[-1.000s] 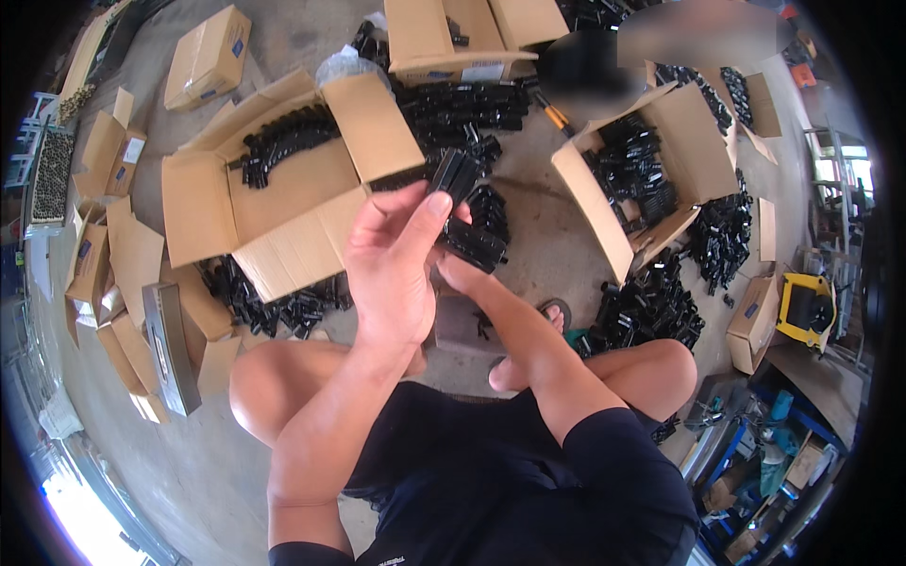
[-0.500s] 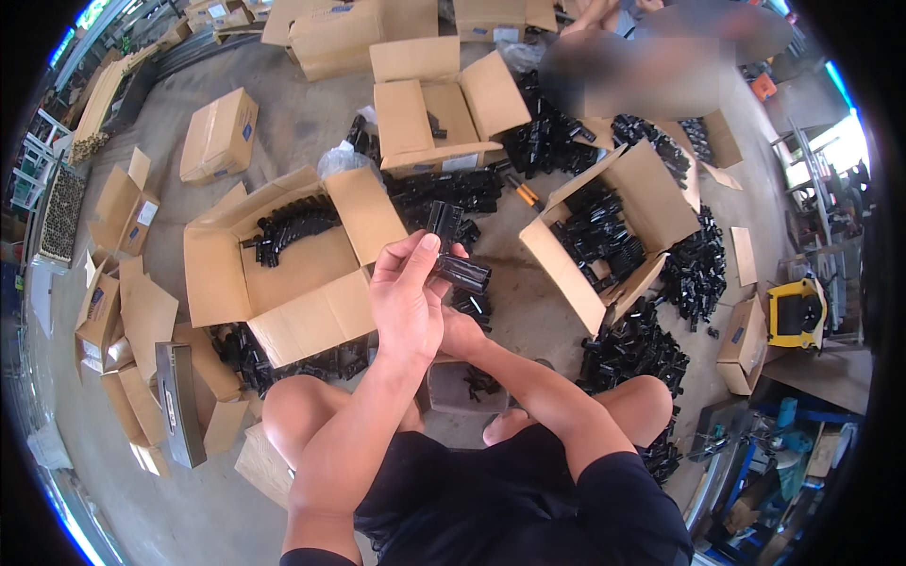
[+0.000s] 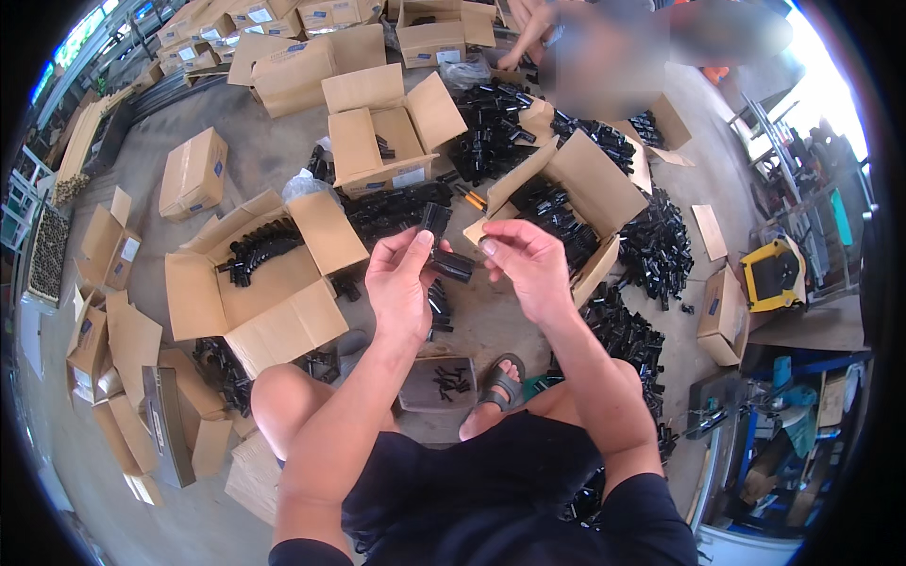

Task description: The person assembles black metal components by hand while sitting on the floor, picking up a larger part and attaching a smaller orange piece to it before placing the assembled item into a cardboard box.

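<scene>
In front of me my left hand (image 3: 400, 283) is closed around a black tubular fitting (image 3: 435, 221). A second black tubular part (image 3: 452, 265) sticks out to the right from the same grip; I cannot tell whether the two are one piece. To its right my right hand (image 3: 530, 269) pinches a small dark piece (image 3: 484, 240) between thumb and fingertips, apart from the fitting. Below my hands a grey bin (image 3: 415, 400) stands between my feet, with several small black pieces (image 3: 452, 383) in it.
An open carton (image 3: 293, 325) at left holds a row of black fittings. Another carton (image 3: 604, 184) at right is heaped with them. Loose piles (image 3: 658, 250) lie on the floor. Orange-handled tools (image 3: 471, 196) lie ahead. A person's arm (image 3: 530, 36) shows at the far side.
My right hand has risen from below the left and moved right, now pinching a small piece. My left hand keeps the fitting. The bin and a sandalled foot show more fully.
</scene>
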Motion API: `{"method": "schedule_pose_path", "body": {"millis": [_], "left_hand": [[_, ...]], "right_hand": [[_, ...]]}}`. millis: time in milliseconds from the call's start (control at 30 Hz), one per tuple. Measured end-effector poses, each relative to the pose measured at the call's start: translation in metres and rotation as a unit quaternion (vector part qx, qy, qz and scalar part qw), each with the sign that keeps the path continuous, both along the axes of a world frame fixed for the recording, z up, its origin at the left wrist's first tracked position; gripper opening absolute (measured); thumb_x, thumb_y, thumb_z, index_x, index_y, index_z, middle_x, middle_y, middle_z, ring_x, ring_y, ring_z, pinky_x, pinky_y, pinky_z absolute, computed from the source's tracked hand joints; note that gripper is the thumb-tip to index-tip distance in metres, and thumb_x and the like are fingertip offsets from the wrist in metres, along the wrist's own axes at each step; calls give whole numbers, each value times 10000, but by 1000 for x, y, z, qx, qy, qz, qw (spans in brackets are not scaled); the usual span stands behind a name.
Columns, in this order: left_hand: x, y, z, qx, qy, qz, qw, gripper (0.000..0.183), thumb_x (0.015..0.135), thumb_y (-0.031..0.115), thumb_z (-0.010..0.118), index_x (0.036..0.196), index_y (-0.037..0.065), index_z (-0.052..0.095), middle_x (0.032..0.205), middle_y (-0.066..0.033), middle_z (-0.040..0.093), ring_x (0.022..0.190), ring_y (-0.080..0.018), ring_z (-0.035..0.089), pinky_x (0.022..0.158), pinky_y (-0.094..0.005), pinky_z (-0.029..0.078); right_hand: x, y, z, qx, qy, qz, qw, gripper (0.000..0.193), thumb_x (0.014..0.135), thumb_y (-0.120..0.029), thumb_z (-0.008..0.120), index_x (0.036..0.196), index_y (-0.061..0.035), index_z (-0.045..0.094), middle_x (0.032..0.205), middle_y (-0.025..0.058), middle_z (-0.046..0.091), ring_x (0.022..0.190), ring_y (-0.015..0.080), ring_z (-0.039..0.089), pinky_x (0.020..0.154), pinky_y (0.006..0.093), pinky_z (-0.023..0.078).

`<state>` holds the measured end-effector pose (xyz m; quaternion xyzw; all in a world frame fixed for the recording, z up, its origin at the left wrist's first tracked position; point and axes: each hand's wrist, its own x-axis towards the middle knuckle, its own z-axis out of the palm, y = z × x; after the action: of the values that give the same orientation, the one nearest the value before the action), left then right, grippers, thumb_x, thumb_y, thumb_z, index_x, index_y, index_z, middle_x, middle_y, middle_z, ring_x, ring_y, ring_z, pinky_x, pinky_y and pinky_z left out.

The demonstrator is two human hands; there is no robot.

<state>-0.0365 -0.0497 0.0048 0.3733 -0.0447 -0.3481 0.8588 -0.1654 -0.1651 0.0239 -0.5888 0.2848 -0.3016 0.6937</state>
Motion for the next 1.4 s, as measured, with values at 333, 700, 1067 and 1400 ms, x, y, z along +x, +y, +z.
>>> {"method": "schedule_pose_path", "body": {"millis": [333,700,1067,1400], "left_hand": [[-9,-6,-16,49,-95,-1,994,160,934,34,718,1061,4,626,979,-90,714,867,-129,678,771,-258,544],[-12,-19,-22,127,-200,24,971,155,925,28,723,1052,-7,642,980,-49,688,869,-78,620,791,-230,499],[-10,-16,-23,117,-223,22,968,171,926,25,724,1051,-21,618,970,-58,688,848,-76,626,768,-222,512],[-15,-15,-22,131,-255,25,958,161,924,23,727,1043,-8,623,925,-54,702,794,-59,621,720,-210,500]], "right_hand": [[16,13,-16,135,-33,-16,990,174,906,-32,739,1059,49,718,944,84,742,831,120,675,781,240,538],[29,16,-34,182,-6,-85,980,141,915,-58,734,1024,31,731,924,45,730,804,96,651,751,248,527],[32,26,-42,201,-38,-87,975,199,942,-102,716,1088,33,712,925,61,733,760,117,672,689,269,553],[28,27,-48,179,-32,-93,979,205,941,-88,712,1105,35,703,966,70,729,814,113,668,737,259,545]]}}
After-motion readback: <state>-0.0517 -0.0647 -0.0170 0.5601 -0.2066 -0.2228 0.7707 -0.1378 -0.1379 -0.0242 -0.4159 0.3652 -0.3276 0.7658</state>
